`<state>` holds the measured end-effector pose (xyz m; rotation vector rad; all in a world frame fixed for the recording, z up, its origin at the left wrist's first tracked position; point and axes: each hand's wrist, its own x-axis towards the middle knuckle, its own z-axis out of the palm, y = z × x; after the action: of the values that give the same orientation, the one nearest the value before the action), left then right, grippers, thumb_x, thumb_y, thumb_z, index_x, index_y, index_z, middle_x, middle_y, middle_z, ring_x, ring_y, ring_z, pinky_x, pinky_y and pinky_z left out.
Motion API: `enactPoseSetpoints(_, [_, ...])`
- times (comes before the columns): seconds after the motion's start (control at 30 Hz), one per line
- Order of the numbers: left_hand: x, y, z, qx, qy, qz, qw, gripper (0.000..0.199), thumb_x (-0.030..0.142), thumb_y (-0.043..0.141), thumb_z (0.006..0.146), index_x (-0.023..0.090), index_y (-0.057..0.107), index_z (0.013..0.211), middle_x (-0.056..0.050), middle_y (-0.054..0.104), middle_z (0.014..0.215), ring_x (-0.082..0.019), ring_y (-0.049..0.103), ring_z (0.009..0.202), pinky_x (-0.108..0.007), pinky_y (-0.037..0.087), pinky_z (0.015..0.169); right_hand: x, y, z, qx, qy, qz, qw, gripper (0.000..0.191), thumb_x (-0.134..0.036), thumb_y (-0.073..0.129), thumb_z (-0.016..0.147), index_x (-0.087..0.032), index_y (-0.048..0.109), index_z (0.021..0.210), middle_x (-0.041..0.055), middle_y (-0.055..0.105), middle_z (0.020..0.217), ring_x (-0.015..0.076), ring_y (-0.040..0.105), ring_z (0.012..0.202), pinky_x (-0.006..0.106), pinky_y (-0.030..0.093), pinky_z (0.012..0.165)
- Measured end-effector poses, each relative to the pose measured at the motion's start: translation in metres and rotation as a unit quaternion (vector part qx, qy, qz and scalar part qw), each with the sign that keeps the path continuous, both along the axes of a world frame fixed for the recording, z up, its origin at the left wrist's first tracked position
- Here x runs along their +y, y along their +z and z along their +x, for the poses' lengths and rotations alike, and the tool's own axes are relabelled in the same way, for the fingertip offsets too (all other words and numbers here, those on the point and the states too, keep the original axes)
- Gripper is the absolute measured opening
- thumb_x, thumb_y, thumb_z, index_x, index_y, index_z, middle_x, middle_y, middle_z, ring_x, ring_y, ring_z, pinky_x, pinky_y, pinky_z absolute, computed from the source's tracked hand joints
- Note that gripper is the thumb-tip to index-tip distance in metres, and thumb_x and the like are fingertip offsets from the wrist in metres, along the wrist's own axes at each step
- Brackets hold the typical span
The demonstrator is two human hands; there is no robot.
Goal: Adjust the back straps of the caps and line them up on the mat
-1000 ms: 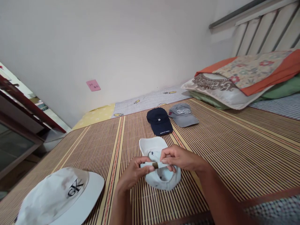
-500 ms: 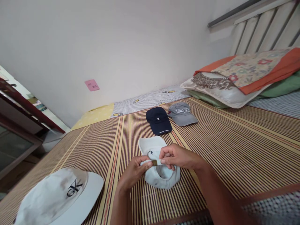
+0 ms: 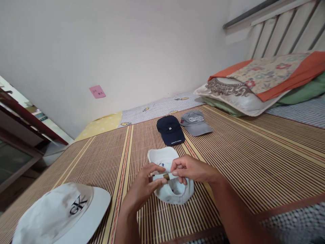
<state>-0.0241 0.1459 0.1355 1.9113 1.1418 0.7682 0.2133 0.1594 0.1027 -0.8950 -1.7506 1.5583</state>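
Observation:
A white baseball cap (image 3: 162, 156) lies on the woven mat, its brim pointing away from me and its back opening towards me. My right hand (image 3: 186, 168) pinches the cap's back strap between thumb and fingers. From the other side, my left hand (image 3: 146, 183) holds the strap, thumb below and index finger above, with a gap showing between their tips. A brass-coloured buckle (image 3: 166, 177) sits on the strap between the two hands. The left hand's other fingers are mostly hidden.
A larger white cap with black letters (image 3: 61, 210) lies at the near left. Beyond my hands are a navy cap (image 3: 169, 128) and a grey cap (image 3: 196, 123), side by side. Pillows (image 3: 241, 96) are piled at the far right by the wall.
The left thumb and index finger have spread apart around the strap near the buckle; before, they pinched it. The right hand keeps its pinch. The whole view has shifted slightly.

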Motion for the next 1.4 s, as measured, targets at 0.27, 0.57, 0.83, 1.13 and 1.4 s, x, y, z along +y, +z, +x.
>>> enactPoseSetpoints(0.27, [0.007, -0.016, -0.006, -0.056, -0.071, -0.167, 0.982, 0.038, 0.050, 0.073, 0.083, 0.017, 0.059, 0.072, 0.004, 0.047, 0.065, -0.012, 0.038, 0.062, -0.025, 0.027, 0.059, -0.002, 0.008, 0.012, -0.059, -0.021, 0.038, 0.997, 0.030, -0.043, 0.067, 0.088, -0.014, 0.075, 0.085, 0.0057, 0.076, 0.075, 0.0118, 0.057, 0.059, 0.023, 0.037, 0.054])
enactPoseSetpoints(0.57, [0.012, -0.021, -0.016, -0.069, -0.040, -0.182, 0.980, 0.042, 0.054, 0.077, 0.076, 0.016, 0.060, 0.068, 0.004, 0.047, 0.063, -0.011, 0.038, 0.062, -0.025, 0.028, 0.059, 0.008, -0.008, 0.018, -0.063, -0.033, 0.061, 0.996, 0.026, -0.041, 0.069, 0.084, -0.016, 0.073, 0.080, -0.0016, 0.063, 0.066, 0.0118, 0.049, 0.060, 0.025, 0.031, 0.057])
enactPoseSetpoints(0.83, [0.016, -0.025, -0.024, -0.056, -0.028, -0.157, 0.986, 0.045, 0.058, 0.069, 0.083, 0.015, 0.063, 0.072, 0.005, 0.044, 0.063, -0.010, 0.033, 0.060, -0.024, 0.023, 0.056, 0.012, -0.012, 0.020, -0.055, -0.070, 0.084, 0.992, 0.025, -0.040, 0.066, 0.085, -0.017, 0.072, 0.078, -0.0008, 0.065, 0.072, 0.0140, 0.053, 0.067, 0.026, 0.036, 0.062])
enactPoseSetpoints(1.13, [0.013, -0.023, -0.028, -0.049, -0.032, -0.158, 0.986, 0.043, 0.057, 0.072, 0.083, 0.016, 0.064, 0.074, 0.005, 0.043, 0.064, -0.011, 0.034, 0.061, -0.025, 0.024, 0.057, 0.006, -0.005, 0.026, -0.043, -0.060, 0.036, 0.997, 0.031, -0.042, 0.076, 0.080, -0.015, 0.078, 0.095, 0.0059, 0.076, 0.089, 0.0192, 0.066, 0.081, 0.029, 0.045, 0.072])
enactPoseSetpoints(1.4, [0.008, -0.007, -0.039, -0.020, -0.025, -0.139, 0.990, 0.029, 0.044, 0.083, 0.076, 0.018, 0.071, 0.078, -0.001, 0.066, 0.083, -0.018, 0.058, 0.082, -0.029, 0.041, 0.076, 0.011, -0.010, 0.032, -0.102, -0.012, 0.057, 0.993, 0.035, -0.043, 0.083, 0.071, -0.017, 0.083, 0.094, 0.0066, 0.080, 0.092, 0.0242, 0.069, 0.088, 0.031, 0.046, 0.077])
